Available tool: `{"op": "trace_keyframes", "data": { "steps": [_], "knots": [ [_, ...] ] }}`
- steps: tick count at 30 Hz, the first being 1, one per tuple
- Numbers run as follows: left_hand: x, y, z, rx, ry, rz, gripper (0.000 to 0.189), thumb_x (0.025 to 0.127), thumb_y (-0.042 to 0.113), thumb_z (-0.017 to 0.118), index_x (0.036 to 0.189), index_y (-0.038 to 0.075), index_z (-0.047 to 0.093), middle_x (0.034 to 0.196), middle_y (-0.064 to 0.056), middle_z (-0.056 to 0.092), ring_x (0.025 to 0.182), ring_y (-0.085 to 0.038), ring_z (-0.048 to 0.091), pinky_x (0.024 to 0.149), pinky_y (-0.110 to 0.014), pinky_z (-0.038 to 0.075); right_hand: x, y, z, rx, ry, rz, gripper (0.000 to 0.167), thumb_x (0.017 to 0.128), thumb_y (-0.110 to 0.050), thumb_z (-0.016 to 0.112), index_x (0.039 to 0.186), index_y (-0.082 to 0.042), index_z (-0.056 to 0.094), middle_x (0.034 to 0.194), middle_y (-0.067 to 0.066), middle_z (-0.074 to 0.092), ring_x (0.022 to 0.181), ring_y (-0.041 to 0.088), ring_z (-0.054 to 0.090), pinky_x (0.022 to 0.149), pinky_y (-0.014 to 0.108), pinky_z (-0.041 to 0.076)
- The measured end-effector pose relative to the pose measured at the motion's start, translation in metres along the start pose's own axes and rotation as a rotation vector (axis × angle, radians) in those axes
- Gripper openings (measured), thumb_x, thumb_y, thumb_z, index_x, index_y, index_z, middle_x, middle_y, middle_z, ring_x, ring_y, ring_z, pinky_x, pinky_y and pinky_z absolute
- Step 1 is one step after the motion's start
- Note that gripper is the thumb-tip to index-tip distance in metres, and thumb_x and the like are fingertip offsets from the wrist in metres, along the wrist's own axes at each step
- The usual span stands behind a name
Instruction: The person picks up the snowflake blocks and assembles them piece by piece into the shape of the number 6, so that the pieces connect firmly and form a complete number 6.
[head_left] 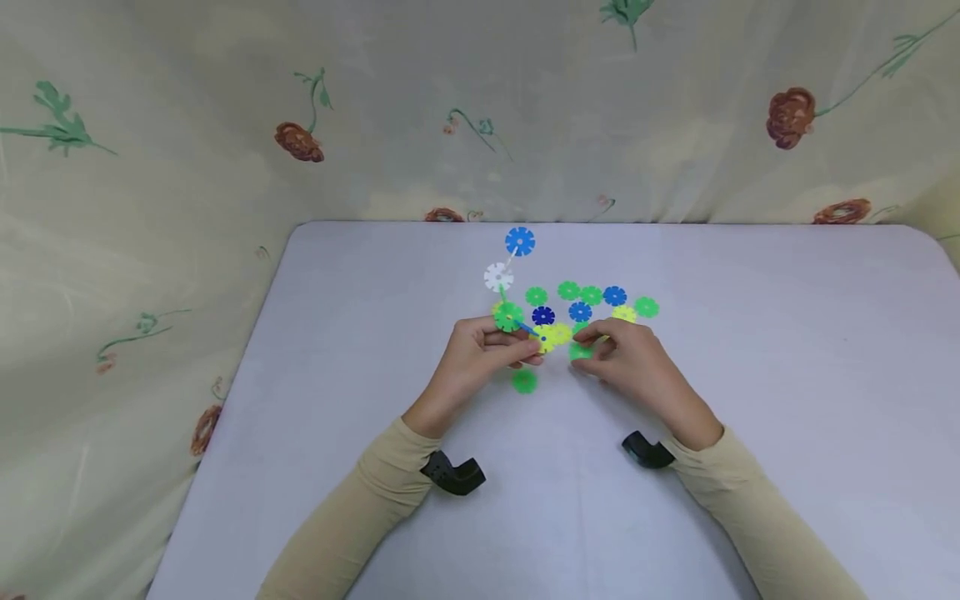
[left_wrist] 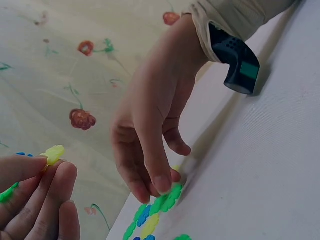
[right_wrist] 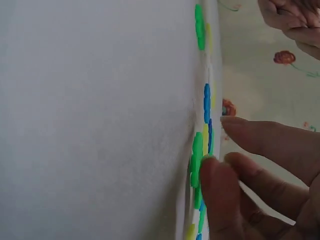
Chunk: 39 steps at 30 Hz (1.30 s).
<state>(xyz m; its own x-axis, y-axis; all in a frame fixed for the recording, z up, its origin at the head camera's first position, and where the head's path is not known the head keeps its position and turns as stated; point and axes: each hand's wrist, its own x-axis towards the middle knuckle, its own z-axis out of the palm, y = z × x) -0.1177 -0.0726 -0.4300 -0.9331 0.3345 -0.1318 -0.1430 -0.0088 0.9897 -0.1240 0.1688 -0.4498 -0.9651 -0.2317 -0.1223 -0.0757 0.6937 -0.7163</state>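
Chain of slotted snowflake discs [head_left: 508,317]: held over desk [head_left: 360,333], its yellow end pinched by left hand [head_left: 482,352]. Right hand [head_left: 628,354], right of chain: grasping nothing, fingers parted at green discs [head_left: 581,352]; contact cannot be told. Dark-blue disc [head_left: 543,316]: just right of chain. Floral curtain [head_left: 390,100]: beyond chain.

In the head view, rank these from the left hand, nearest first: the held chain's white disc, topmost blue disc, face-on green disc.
From the left hand:
1. Green disc, just above it
2. White disc, farther up
3. Blue disc, at the top
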Motion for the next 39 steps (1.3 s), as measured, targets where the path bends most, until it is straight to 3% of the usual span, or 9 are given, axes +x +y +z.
{"op": "trace_keyframes", "data": {
  "steps": [4, 8, 16, 21, 26, 31, 36, 39],
  "knots": [
    [0.001, -0.001, -0.001, 0.001, -0.003, 0.007, 0.017, 0.094, 0.015, 0.077, 0.102, 0.000, 0.073, 0.092, -0.013, 0.081, 0.083, -0.016, 0.079, 0.091, -0.056, 0.061, 0.006, 0.000, 0.002, -0.101, -0.007, -0.007, 0.034, 0.087, -0.019, 0.083, 0.116, -0.004, 0.075, 0.107, 0.012, 0.074, 0.082, 0.020, 0.069, 0.074, 0.035, 0.056],
    [0.000, 0.000, -0.002, 0.006, -0.004, 0.003, 0.018, 0.094, 0.016, 0.077, 0.101, 0.001, 0.074, 0.091, -0.011, 0.081, 0.084, -0.016, 0.079, 0.093, -0.059, 0.059, 0.007, 0.001, 0.003, -0.133, -0.022, -0.020, 0.027, 0.088, -0.015, 0.082, 0.111, -0.002, 0.076, 0.104, 0.014, 0.069, 0.082, 0.021, 0.066, 0.072, 0.034, 0.054],
    [-0.001, 0.000, -0.002, 0.019, 0.019, -0.026, 0.019, 0.092, 0.019, 0.080, 0.100, 0.003, 0.074, 0.090, -0.010, 0.080, 0.085, -0.019, 0.079, 0.089, -0.051, 0.062, 0.006, 0.002, 0.000, -0.094, -0.073, -0.013, 0.023, 0.086, -0.012, 0.084, 0.103, -0.004, 0.070, 0.092, 0.009, 0.072, 0.077, 0.018, 0.066, 0.071, 0.031, 0.053],
    [0.001, -0.001, 0.000, 0.015, 0.012, -0.016, 0.017, 0.093, 0.015, 0.078, 0.100, 0.000, 0.073, 0.090, -0.012, 0.080, 0.082, -0.015, 0.079, 0.086, -0.048, 0.063, 0.000, 0.004, 0.000, -0.017, -0.058, -0.054, 0.017, 0.089, -0.009, 0.081, 0.102, -0.005, 0.071, 0.085, 0.007, 0.075, 0.072, 0.013, 0.068, 0.067, 0.027, 0.057],
    [0.001, -0.001, -0.002, 0.015, 0.006, -0.006, 0.017, 0.094, 0.013, 0.077, 0.102, -0.001, 0.073, 0.092, -0.013, 0.081, 0.082, -0.014, 0.079, 0.083, -0.040, 0.063, -0.010, 0.002, -0.001, 0.130, 0.020, -0.120, 0.012, 0.091, -0.008, 0.079, 0.103, -0.008, 0.076, 0.092, 0.009, 0.079, 0.074, 0.018, 0.075, 0.064, 0.023, 0.061],
    [0.000, -0.001, -0.001, 0.014, -0.002, -0.020, 0.017, 0.094, 0.015, 0.077, 0.103, 0.000, 0.073, 0.093, -0.012, 0.081, 0.084, -0.016, 0.079, 0.085, -0.044, 0.063, -0.019, -0.004, -0.005, 0.269, 0.153, -0.213, 0.013, 0.090, -0.013, 0.081, 0.102, -0.008, 0.077, 0.095, 0.009, 0.079, 0.079, 0.020, 0.077, 0.069, 0.020, 0.063],
    [-0.001, -0.001, -0.001, 0.016, -0.007, -0.030, 0.018, 0.094, 0.017, 0.077, 0.103, 0.002, 0.073, 0.092, -0.011, 0.080, 0.085, -0.019, 0.079, 0.090, -0.053, 0.061, -0.023, -0.008, -0.005, 0.301, 0.237, -0.274, 0.012, 0.088, -0.009, 0.083, 0.099, -0.008, 0.079, 0.096, 0.009, 0.079, 0.082, 0.003, 0.073, 0.069, 0.017, 0.061],
    [-0.002, 0.000, -0.001, 0.012, -0.011, -0.026, 0.017, 0.093, 0.016, 0.078, 0.102, 0.002, 0.074, 0.091, -0.011, 0.080, 0.085, -0.021, 0.079, 0.091, -0.056, 0.060, -0.024, -0.008, -0.004, 0.266, 0.273, -0.321, 0.012, 0.087, -0.007, 0.083, 0.098, -0.009, 0.080, 0.094, 0.007, 0.080, 0.085, -0.005, 0.069, 0.070, 0.015, 0.060]
  ]
}}
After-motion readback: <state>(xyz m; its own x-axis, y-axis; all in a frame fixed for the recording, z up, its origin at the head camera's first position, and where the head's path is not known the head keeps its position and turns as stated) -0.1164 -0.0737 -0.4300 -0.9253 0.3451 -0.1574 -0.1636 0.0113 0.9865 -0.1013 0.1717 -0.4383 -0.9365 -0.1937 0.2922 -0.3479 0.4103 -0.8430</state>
